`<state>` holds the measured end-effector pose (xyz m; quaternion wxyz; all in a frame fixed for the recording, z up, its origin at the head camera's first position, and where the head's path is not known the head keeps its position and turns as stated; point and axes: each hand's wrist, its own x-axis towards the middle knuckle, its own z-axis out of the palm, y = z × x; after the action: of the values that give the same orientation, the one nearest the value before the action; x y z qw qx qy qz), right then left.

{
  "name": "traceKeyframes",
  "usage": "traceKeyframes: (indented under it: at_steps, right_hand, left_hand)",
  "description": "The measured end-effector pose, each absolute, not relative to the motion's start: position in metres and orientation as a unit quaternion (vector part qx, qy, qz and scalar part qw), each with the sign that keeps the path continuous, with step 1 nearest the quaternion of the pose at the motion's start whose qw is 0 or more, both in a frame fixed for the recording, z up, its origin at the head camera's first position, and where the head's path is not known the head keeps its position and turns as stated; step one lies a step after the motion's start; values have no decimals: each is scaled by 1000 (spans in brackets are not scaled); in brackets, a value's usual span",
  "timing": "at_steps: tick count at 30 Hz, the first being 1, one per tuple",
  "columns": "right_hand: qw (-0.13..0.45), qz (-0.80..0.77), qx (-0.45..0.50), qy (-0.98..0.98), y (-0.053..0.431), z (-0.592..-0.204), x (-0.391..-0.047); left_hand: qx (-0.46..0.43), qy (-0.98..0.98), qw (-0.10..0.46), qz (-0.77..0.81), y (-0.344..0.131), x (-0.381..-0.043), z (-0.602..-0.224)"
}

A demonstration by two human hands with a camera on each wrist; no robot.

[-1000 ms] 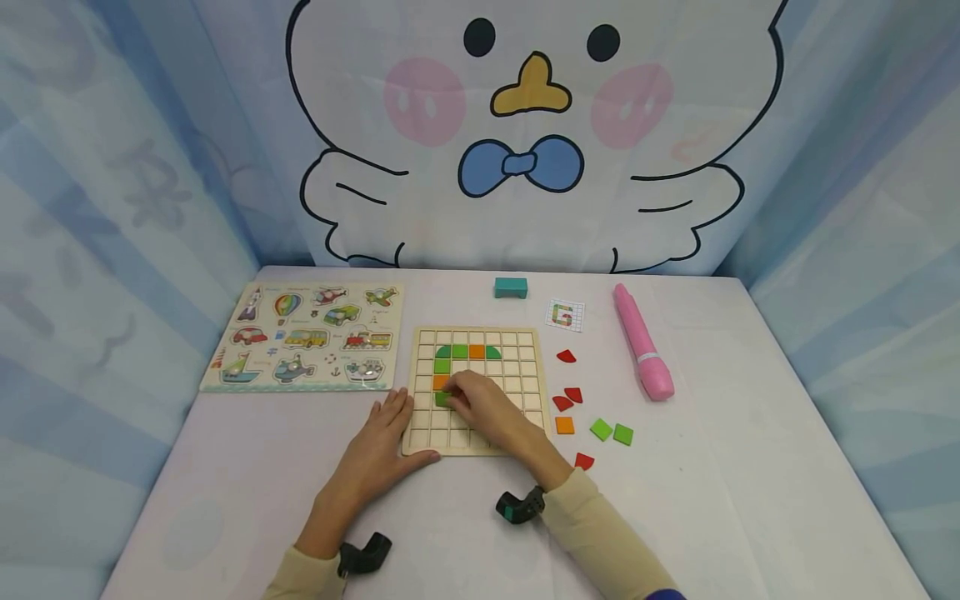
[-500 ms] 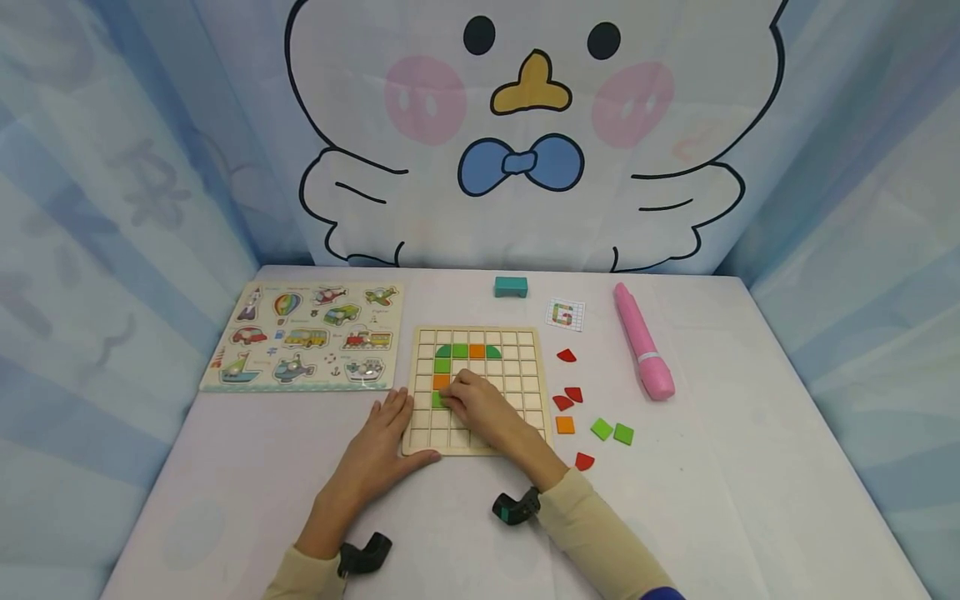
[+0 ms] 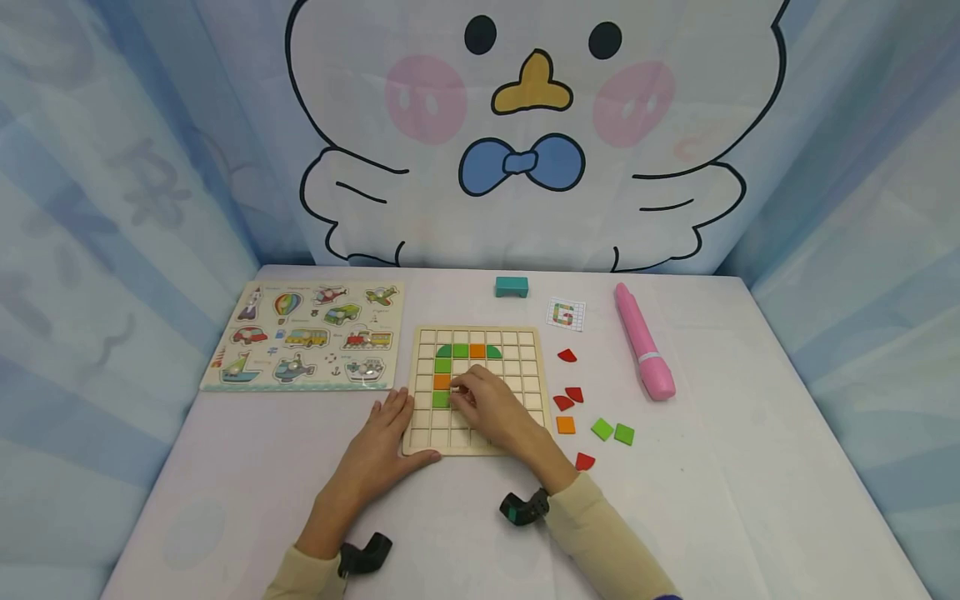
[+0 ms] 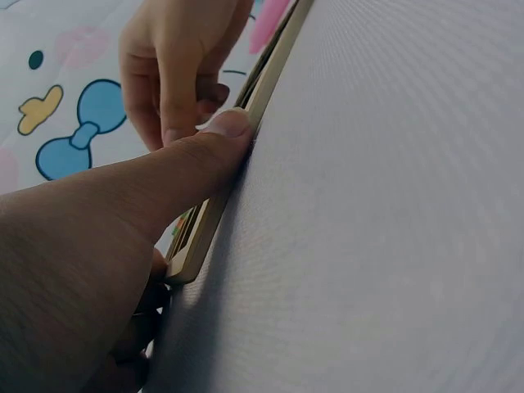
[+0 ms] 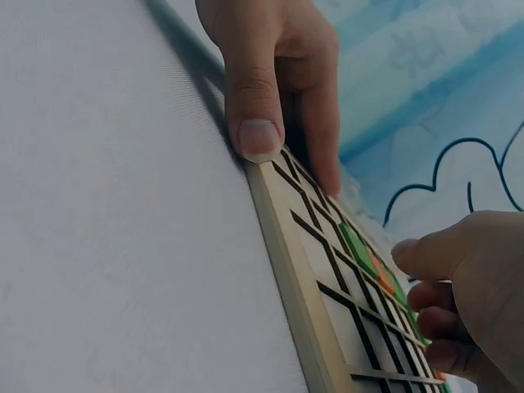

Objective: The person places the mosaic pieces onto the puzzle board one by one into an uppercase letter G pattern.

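Observation:
A square wooden grid board lies on the table with green and orange tiles in some of its cells. My left hand rests at its near left corner: the thumb lies along the front edge, and the other fingers, fairly straight, touch the left side. Over the board's middle is my right hand, its fingers bent and no tile visible between them. Just left of its fingertips, a green square tile sits in a cell below an orange tile. In the right wrist view, the right thumb stands apart from the curled fingers.
Right of the board lie red wedge tiles, an orange tile and two green tiles. Behind them is a pattern card, with a pink stick-shaped object farther right. A vehicle puzzle and teal block stand farther back.
My right hand has drawn slightly rightward off the green square tile, which now shows whole in its cell. The left hand keeps its place at the board's corner.

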<state>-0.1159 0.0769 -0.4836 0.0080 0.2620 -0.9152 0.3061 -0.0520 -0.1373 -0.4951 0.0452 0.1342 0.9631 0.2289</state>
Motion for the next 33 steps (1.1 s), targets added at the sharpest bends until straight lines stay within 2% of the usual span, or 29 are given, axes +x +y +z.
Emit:
traceKeyframes:
  at_steps: [33]
  right_hand:
    - [33, 304, 152, -940, 172, -464, -108]
  left_hand:
    - [131, 962, 54, 233, -137, -52, -496]
